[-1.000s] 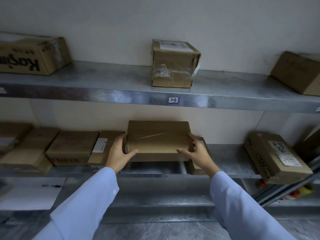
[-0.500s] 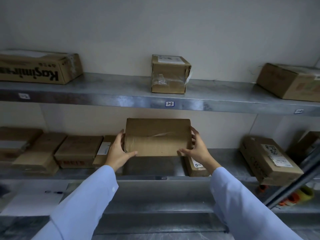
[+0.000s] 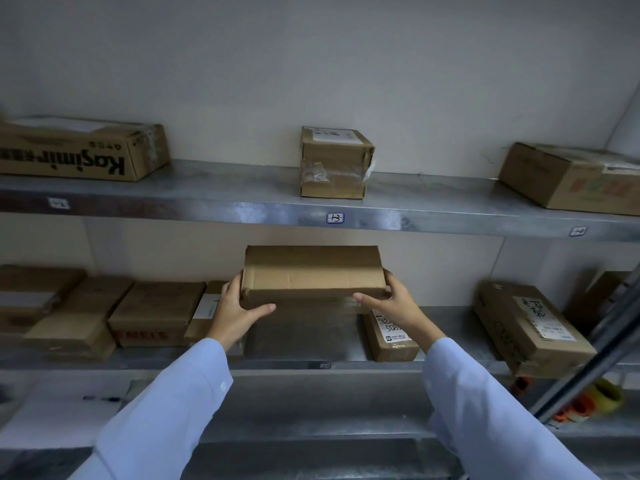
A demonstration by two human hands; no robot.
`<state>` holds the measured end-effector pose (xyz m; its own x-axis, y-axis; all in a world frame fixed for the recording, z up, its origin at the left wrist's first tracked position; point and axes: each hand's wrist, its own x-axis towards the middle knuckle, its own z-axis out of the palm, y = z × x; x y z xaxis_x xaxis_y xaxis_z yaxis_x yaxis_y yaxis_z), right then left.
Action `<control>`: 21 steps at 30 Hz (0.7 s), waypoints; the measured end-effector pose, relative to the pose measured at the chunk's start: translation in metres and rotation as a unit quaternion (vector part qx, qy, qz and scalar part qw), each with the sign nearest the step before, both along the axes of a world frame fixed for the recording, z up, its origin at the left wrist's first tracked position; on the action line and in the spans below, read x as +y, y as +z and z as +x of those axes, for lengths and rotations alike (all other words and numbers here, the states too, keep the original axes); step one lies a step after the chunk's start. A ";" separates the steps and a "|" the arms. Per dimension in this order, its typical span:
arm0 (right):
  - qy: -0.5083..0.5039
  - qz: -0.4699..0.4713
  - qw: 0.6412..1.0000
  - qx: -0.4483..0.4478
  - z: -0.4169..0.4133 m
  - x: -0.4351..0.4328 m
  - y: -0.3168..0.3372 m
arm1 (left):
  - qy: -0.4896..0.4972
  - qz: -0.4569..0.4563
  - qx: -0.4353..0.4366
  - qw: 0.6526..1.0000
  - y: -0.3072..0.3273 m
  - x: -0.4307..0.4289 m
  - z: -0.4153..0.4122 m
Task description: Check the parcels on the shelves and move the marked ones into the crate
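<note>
A flat brown cardboard parcel (image 3: pixel 313 271) is held in the air above the middle shelf (image 3: pixel 450 327), level, its plain taped side toward me. My left hand (image 3: pixel 239 310) grips its left end with the thumb underneath. My right hand (image 3: pixel 391 303) grips its right end the same way. Under it the shelf surface is bare. A small labelled parcel (image 3: pixel 389 337) lies just right of that gap. No crate is in view.
The upper shelf (image 3: pixel 242 199) carries a long printed box (image 3: pixel 79 150), a small taped cube box (image 3: pixel 334 162) and a box at far right (image 3: pixel 571 176). Several parcels (image 3: pixel 156 311) lie left on the middle shelf, a labelled one (image 3: pixel 530 327) right. Tape rolls (image 3: pixel 595 398) sit lower right.
Both hands have lifted the parcel off the middle shelf and turned it, so a different side faces me. The view has pulled back and tilted up.
</note>
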<state>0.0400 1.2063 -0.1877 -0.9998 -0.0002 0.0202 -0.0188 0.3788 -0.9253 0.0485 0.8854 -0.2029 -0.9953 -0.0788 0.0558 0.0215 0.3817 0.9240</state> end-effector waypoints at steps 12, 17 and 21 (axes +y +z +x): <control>-0.014 -0.045 0.999 0.012 0.008 -0.001 0.006 | 0.004 0.077 -0.022 0.997 -0.001 -0.004 0.004; -0.004 -0.027 0.999 0.029 0.008 -0.004 0.003 | 0.007 0.038 0.010 0.999 0.001 -0.001 0.007; -0.001 0.004 0.999 0.052 0.007 -0.005 0.002 | 0.010 0.020 0.027 0.999 0.003 0.003 0.009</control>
<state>0.0467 1.2017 -0.1858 -0.9922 0.0002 0.1244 -0.1147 0.3863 -0.9152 0.0580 0.8881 -0.2001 -0.9891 -0.1019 0.1065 0.0652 0.3458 0.9360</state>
